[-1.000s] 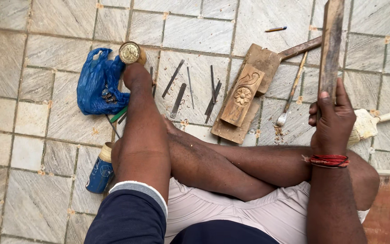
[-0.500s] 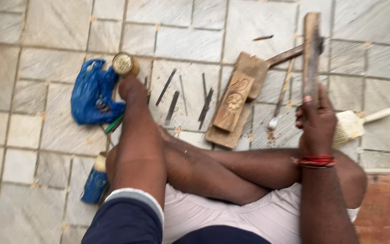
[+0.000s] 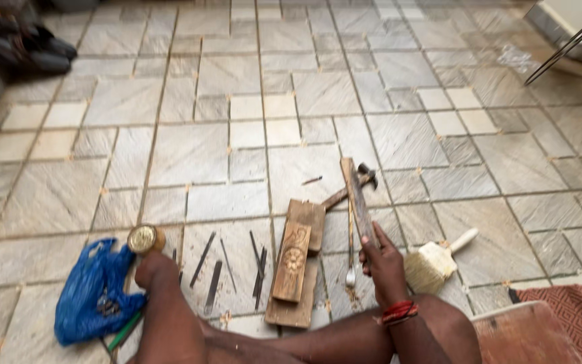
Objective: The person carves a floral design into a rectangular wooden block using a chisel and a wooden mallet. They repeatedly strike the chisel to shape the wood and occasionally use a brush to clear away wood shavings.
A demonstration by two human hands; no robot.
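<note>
I sit on a tiled floor with my legs folded. My right hand (image 3: pixel 382 259) grips the near end of a long wooden stick (image 3: pixel 357 195), which slants away over the floor. My left hand (image 3: pixel 156 271) rests curled on the floor. Its knuckles touch a round gold-topped tin (image 3: pixel 144 238); I cannot tell whether it grips the tin. Between my hands a carved wooden block (image 3: pixel 292 261) lies on a plank (image 3: pixel 308 217). Several thin metal chisels (image 3: pixel 205 268) lie to the block's left.
A blue plastic bag (image 3: pixel 95 296) lies left of my left arm. A hammer (image 3: pixel 365 176), a spoon-like tool (image 3: pixel 350 275) and a straw brush (image 3: pixel 432 261) lie near my right hand. A red mat (image 3: pixel 574 310) sits at right, dark shoes (image 3: pixel 35 50) far left.
My right hand has come down with the stick, from upright to slanting low over the floor. The view has tilted up, showing more floor. My left hand stays by the tin.
</note>
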